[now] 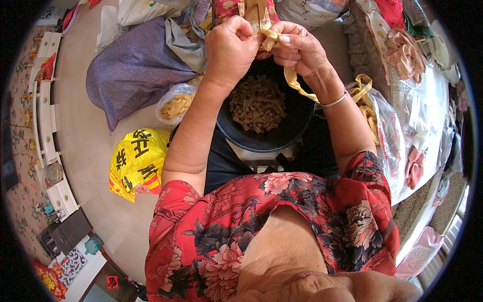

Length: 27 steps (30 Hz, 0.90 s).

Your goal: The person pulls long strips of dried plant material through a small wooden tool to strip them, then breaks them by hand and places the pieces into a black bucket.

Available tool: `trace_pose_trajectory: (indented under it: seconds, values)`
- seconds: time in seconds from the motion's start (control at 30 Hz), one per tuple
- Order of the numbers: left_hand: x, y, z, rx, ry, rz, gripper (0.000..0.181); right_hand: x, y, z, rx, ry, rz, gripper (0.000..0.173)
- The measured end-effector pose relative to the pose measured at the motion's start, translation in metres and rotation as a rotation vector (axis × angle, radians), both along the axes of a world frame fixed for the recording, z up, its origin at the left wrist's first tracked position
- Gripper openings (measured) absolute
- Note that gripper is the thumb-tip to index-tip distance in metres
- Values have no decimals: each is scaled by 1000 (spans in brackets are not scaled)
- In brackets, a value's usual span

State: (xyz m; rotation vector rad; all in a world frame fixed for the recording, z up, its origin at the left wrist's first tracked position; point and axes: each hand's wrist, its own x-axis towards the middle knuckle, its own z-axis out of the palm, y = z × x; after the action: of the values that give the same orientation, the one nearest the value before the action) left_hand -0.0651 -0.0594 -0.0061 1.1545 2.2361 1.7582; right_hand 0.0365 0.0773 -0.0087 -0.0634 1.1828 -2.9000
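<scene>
My left hand (232, 49) pinches one side of a knot-like fold in a pale yellow strip (270, 39). The thumb and fingers of my right hand (302, 47) grip the other side of that fold. From there the strip's tail hangs below my right hand and runs past my wrist towards a clear plastic bag (390, 128), which holds more yellow strips (368, 113). Below both hands, a wide black basin (298, 132) contains many short brownish pieces (258, 104). What the strip is made of cannot be told.
A brown slotted piece (254, 9) lies on red patterned fabric (222, 9) beyond my hands. To the left are a small bag of yellow pieces (176, 107), a blue-grey cloth (139, 68) and a yellow bag with writing (139, 162). A covered surface (424, 124) stands at right.
</scene>
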Motion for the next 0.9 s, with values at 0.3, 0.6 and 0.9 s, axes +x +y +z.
trace_pose_trajectory:
  seconds: [0.3, 0.6, 0.9]
  values:
    - [-13, -13, 0, -160, -2, -362, 24, -4, -10, 1, 334, -142, -201, 10]
    - [-19, -32, 18, 347, -974, -788, 33, 9, 18, 28, 775, 62, -232, 14]
    - [-16, -36, 19, 129, -732, -756, 37, 14, 16, 23, 856, 57, -301, 10]
